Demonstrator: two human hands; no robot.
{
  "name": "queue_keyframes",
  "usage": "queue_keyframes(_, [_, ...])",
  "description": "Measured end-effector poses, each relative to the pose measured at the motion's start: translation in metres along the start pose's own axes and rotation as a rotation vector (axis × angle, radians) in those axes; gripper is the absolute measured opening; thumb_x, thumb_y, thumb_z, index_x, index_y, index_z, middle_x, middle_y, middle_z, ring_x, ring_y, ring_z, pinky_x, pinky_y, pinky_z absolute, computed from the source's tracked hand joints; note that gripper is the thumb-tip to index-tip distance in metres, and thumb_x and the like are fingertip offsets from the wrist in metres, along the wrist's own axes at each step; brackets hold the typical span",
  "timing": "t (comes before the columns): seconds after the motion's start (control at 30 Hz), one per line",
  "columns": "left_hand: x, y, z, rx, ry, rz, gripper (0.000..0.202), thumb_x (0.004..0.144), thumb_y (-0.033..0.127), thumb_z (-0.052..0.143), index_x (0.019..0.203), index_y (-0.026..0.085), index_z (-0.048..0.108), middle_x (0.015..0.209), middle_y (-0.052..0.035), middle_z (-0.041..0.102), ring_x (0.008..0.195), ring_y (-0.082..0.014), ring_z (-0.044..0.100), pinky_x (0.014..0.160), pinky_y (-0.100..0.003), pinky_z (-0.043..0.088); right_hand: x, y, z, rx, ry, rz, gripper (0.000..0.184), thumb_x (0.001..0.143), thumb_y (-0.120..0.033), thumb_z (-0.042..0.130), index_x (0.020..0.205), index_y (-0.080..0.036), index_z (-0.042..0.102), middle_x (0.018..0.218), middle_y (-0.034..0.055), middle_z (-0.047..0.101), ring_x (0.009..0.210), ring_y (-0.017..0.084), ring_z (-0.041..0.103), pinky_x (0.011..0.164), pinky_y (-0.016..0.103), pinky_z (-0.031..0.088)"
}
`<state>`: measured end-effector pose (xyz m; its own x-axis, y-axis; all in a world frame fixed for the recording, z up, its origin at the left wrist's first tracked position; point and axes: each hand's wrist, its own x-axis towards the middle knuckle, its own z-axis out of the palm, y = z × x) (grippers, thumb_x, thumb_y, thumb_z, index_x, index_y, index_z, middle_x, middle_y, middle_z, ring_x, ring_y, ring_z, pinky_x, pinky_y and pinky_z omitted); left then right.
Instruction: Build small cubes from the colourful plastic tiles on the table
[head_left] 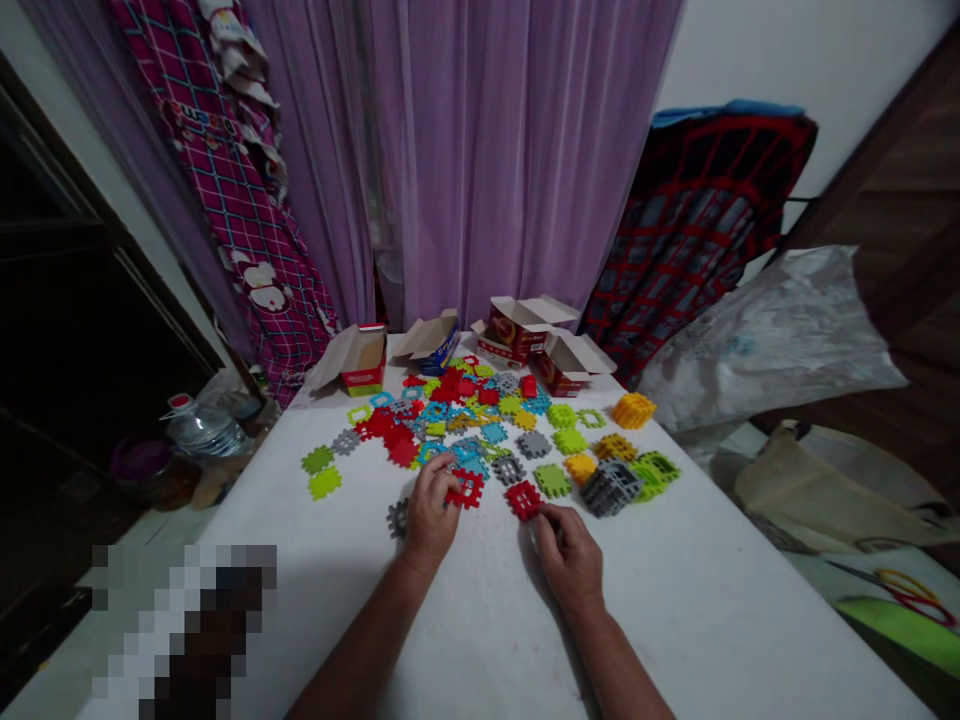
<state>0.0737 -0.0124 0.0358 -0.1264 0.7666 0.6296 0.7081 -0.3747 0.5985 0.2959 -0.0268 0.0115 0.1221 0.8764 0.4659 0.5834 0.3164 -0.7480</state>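
Observation:
My left hand [433, 510] pinches a red toothed interlocking tile [469, 489] with an open window frame in it, just above the white table. My right hand [570, 552] has thumb and fingers closed on the near right corner of a red interlocking block [523, 500]; whether it is one tile or several joined is hard to tell. A dark grey tile [397, 518] lies partly hidden behind my left wrist. Between and beyond the hands are a grey window tile [509, 469] and a green tile [553, 480].
A mixed pile of tiles [450, 410] spreads across the table [480, 640]. Grey cubes [611, 487], green frames [655, 473] and a yellow stack [634, 410] stand on the right. Open cardboard boxes [365, 362] line the back edge before a purple curtain [495, 150].

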Motion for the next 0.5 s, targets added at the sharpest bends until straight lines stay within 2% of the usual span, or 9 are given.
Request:
queue_keyframes(0.07, [-0.002, 0.001, 0.004, 0.042, 0.006, 0.066, 0.023, 0.072, 0.002, 0.048, 0.076, 0.023, 0.055, 0.117, -0.0076, 0.066, 0.111, -0.0197, 0.064, 0.096, -0.037, 0.052, 0.000, -0.008, 0.000, 0.036, -0.003, -0.013, 0.027, 0.090, -0.039, 0.050, 0.090, -0.020, 0.070, 0.084, 0.0060, 0.071, 0.073, 0.016, 0.064, 0.070, 0.027, 0.051])
queue_keyframes(0.2, [-0.004, 0.003, 0.012, 0.046, -0.090, 0.176, 0.028, 0.072, -0.001, 0.045, 0.081, 0.022, 0.058, 0.119, -0.0074, 0.064, 0.109, -0.0183, 0.063, 0.095, -0.035, 0.053, 0.000, -0.022, 0.004, 0.130, -0.092, -0.012, 0.031, 0.091, -0.041, 0.049, 0.087, -0.020, 0.071, 0.081, 0.0058, 0.072, 0.071, 0.016, 0.065, 0.068, 0.027, 0.052])
queue_keyframes(0.33, [-0.008, 0.005, 0.019, 0.029, -0.156, 0.263, 0.029, 0.077, 0.000, 0.046, 0.087, 0.022, 0.062, 0.121, -0.0082, 0.064, 0.110, -0.0181, 0.063, 0.095, -0.033, 0.054, 0.000, -0.027, 0.010, 0.251, -0.145, 0.083, 0.033, 0.090, -0.043, 0.050, 0.086, -0.020, 0.074, 0.080, 0.0053, 0.073, 0.073, 0.018, 0.067, 0.069, 0.028, 0.053])
queue_keyframes(0.5, [-0.010, 0.007, 0.023, 0.051, -0.243, 0.288, 0.025, 0.081, 0.004, 0.049, 0.088, 0.022, 0.065, 0.121, -0.0077, 0.065, 0.111, -0.0190, 0.063, 0.095, -0.033, 0.055, 0.001, -0.025, 0.017, 0.390, -0.121, 0.232, 0.032, 0.083, -0.045, 0.056, 0.081, -0.019, 0.073, 0.076, 0.0043, 0.073, 0.071, 0.018, 0.065, 0.069, 0.029, 0.052])
